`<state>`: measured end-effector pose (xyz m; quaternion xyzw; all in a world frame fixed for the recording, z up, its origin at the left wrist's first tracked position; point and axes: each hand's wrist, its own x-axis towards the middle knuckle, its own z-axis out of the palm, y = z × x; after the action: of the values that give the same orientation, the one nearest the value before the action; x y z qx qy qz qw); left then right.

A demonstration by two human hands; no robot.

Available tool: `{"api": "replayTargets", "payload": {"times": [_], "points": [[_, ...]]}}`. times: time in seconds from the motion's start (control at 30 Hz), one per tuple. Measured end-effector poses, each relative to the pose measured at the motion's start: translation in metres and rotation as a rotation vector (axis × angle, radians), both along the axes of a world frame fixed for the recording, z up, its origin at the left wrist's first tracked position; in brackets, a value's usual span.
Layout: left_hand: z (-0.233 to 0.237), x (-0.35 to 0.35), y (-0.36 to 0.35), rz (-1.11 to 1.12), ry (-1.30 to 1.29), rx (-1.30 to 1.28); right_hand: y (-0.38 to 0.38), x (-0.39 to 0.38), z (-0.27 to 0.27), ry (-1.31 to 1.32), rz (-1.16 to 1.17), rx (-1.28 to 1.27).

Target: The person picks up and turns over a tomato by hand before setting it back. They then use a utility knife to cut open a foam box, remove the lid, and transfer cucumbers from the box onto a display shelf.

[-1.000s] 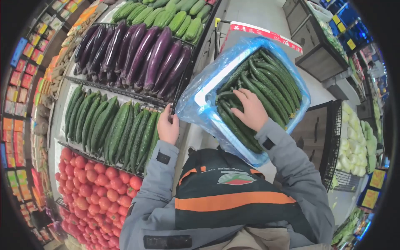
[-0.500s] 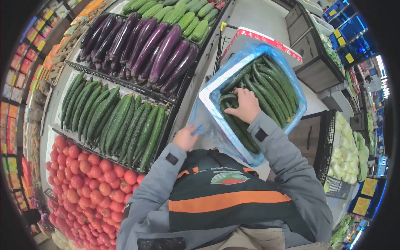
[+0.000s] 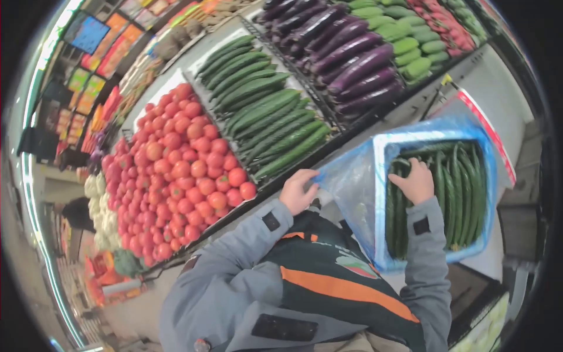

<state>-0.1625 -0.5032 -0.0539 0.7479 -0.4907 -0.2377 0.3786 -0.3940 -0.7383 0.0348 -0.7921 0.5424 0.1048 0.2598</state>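
Note:
A white foam box (image 3: pixel 380 193) lined with blue plastic film (image 3: pixel 352 176) holds long dark green cucumbers (image 3: pixel 460 193). My right hand (image 3: pixel 415 180) reaches inside, thumb and fingers curled around the end of a cucumber near the box's far left corner; its fingertips are partly hidden. At the left of the box, my left hand (image 3: pixel 299 190) pinches the loose edge of the plastic film and stretches it outward.
On the sloped display to the left lie tomatoes (image 3: pixel 176 170), rows of cucumbers (image 3: pixel 264 117), eggplants (image 3: pixel 346 58) and pale green gourds (image 3: pixel 404 44). A black rack edge (image 3: pixel 375 117) runs between display and box. A red-and-white carton edge (image 3: pixel 487 135) stands behind the box.
My view has turned left, so the display and box appear rotated and the box sits further right. Both hands keep their places, one at the film, one among the cucumbers.

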Motion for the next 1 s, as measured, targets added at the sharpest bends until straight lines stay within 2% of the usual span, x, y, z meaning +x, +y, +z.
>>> {"api": "replayTargets", "payload": {"times": [0.1,0.23,0.3,0.4,0.5,0.6,0.7,0.8,0.9,1.0], "points": [[-0.003,0.004,0.026,0.123,0.025,-0.021,0.008,0.010,-0.009,-0.067,0.038,-0.089],[-0.004,0.013,0.034,0.131,0.079,0.024,-0.001,0.019,-0.022,-0.051,0.060,-0.089],[-0.008,0.021,0.028,0.059,0.093,-0.010,-0.011,0.020,-0.041,-0.081,0.061,-0.120],[-0.004,0.036,0.022,-0.033,0.188,-0.010,0.002,0.039,-0.006,0.035,0.028,-0.008],[0.009,0.057,0.027,-0.140,0.239,0.034,0.001,0.030,-0.024,-0.048,0.029,-0.054],[0.011,0.072,0.034,-0.090,0.262,0.000,0.013,0.028,-0.001,-0.203,-0.001,-0.080],[0.014,0.079,0.030,-0.111,0.393,0.005,0.023,0.014,0.028,-0.241,0.021,0.028],[0.028,0.078,0.013,-0.185,0.352,0.030,0.019,-0.010,0.026,-0.335,0.118,-0.066],[0.053,0.067,-0.009,-0.215,0.381,-0.040,0.046,-0.016,0.085,-0.437,0.015,0.051],[0.071,0.045,-0.032,-0.290,0.550,-0.035,0.052,-0.041,0.115,-0.624,0.051,-0.288]]}}
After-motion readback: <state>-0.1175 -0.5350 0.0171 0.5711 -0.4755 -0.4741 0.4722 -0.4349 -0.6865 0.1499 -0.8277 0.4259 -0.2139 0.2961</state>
